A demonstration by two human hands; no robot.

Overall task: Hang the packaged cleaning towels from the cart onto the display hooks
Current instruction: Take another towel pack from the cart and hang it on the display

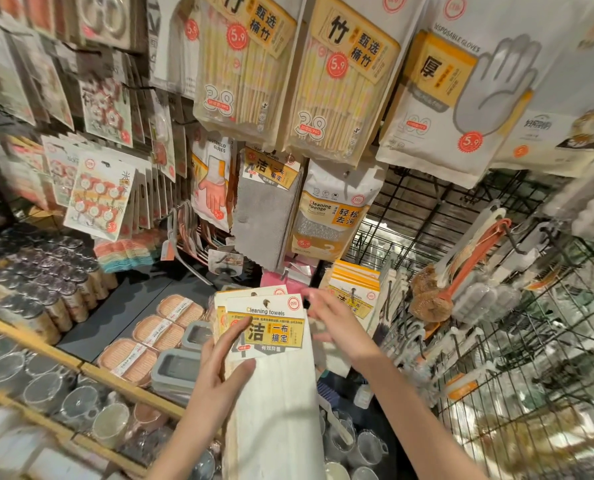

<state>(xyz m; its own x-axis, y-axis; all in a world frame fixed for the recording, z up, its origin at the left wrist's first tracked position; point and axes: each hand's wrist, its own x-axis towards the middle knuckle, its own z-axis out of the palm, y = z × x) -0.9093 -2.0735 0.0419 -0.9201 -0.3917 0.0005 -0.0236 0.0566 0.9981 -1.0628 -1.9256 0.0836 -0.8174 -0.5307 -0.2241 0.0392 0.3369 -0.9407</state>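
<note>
At about six o'clock, nearest the camera, the left hand [224, 367] grips a fanned stack of white cleaning towels with yellow-banded cardboard header cards [267, 327]: the thumb lies across the front card's yellow band and the fingers curl round the stack's left edge, while the long white cloth hangs down toward six. Just beside it at three o'clock, the right hand [335, 322] is blurred, its fingers loosely spread at the right edge of the front card; whether it touches the card cannot be told.

At eight o'clock of the hands lie peach oval soap dishes with paper labels [160, 332], and nearer them a grey rectangular plastic box [179, 368]. At two o'clock, more white towel packs with yellow header cards [356, 289] hang on a hook of the black wire grid panel [423, 216].

Further up at twelve o'clock hangs a grey cleaning towel with a yellow header card [266, 216], and touching its right side a cream cleaning sponge bag [333, 209]. At three o'clock an orange-handled scrubbing brush [461, 268] hangs tilted. Highest, at twelve, hang clear packs of bamboo chopsticks [340, 81].
</note>
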